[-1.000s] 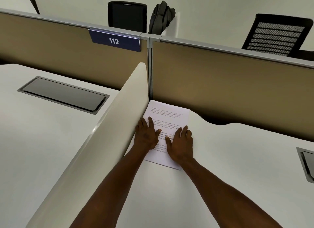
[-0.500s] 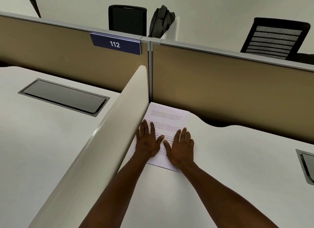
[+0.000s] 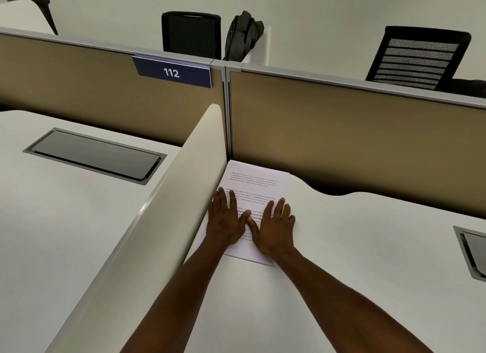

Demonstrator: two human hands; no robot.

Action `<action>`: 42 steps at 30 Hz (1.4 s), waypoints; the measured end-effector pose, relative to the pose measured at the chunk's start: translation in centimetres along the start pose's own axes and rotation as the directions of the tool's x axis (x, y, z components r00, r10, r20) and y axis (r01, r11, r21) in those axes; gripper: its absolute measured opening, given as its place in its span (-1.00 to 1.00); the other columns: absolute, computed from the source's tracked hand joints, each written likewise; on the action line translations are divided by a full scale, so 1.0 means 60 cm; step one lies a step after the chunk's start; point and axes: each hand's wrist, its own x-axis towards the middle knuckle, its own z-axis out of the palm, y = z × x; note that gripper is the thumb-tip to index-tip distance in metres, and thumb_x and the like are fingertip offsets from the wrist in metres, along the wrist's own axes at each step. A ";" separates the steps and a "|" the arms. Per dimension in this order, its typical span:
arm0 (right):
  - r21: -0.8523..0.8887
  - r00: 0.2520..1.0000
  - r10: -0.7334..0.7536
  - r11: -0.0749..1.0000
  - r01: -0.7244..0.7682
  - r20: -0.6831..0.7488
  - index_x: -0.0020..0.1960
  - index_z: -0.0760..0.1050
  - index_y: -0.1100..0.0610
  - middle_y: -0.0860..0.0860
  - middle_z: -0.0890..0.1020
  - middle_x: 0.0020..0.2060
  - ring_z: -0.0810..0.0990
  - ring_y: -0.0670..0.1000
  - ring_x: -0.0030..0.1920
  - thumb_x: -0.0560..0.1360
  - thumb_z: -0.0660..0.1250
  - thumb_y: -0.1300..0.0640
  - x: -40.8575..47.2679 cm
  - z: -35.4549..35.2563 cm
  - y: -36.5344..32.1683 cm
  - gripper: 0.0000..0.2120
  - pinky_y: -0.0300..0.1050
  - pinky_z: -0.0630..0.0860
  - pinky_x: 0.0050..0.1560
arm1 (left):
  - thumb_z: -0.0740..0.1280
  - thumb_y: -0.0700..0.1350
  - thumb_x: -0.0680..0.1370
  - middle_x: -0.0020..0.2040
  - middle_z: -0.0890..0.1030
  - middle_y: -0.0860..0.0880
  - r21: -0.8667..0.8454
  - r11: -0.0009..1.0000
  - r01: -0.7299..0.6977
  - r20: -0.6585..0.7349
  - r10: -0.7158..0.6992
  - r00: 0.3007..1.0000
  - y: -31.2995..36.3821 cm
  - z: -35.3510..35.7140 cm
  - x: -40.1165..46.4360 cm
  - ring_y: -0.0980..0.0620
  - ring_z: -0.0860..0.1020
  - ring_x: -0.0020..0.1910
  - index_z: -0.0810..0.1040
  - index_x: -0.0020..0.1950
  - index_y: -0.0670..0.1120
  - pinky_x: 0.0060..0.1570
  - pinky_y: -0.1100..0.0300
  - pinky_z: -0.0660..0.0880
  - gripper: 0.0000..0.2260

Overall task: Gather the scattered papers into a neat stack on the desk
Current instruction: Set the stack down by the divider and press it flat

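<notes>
- Office cubicle: white desk [image 3: 355,247], bounded at the back by a tan partition panel [image 3: 342,131] and on the left by a cream side divider [image 3: 163,221].
- Stack of papers [image 3: 259,184]: printed sheets, edges aligned, lying flat on the desk in the corner where the divider meets the partition; left edge right against the divider.
- Left hand [image 3: 226,221]: palm down on the near half of the stack, fingers straight and spread, gripping nothing.
- Right hand [image 3: 274,227]: palm down just beside the left, fingers likewise extended flat on the paper; thumbs nearly touching.
- Blue sign [image 3: 172,72] reading "112", fixed to the partition top.
- Recessed cable hatch [image 3: 94,155] in the neighbouring desk; another [image 3: 473,250] at the right edge.
- Beyond the partition: two black office chairs [image 3: 191,34] [image 3: 418,58] and a dark backpack [image 3: 243,34].
</notes>
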 end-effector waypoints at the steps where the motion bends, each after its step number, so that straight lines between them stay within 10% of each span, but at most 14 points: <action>1: 0.006 1.000 0.001 1.000 -0.001 0.001 0.59 -0.15 0.20 0.26 -0.13 0.58 -0.09 0.31 0.57 0.55 -0.11 -0.38 0.000 0.000 0.001 -0.15 0.24 -0.04 0.53 | 0.03 0.26 0.64 0.64 -0.17 -0.26 -0.003 1.000 -0.001 0.000 0.001 1.000 -0.001 0.000 0.000 -0.23 -0.14 0.63 -0.16 0.64 -0.14 0.58 -0.08 -0.16 -0.26; 42: 0.066 0.999 -0.035 0.997 0.034 0.010 0.60 -0.09 0.16 0.21 -0.12 0.59 -0.07 0.27 0.58 0.57 -0.04 -0.33 0.003 -0.006 0.019 -0.21 0.20 -0.04 0.53 | 0.04 0.25 0.64 0.66 -0.04 -0.14 -0.049 0.998 0.049 0.001 -0.049 0.999 0.000 -0.018 0.016 -0.22 0.01 0.63 -0.12 0.65 -0.05 0.56 -0.13 -0.02 -0.30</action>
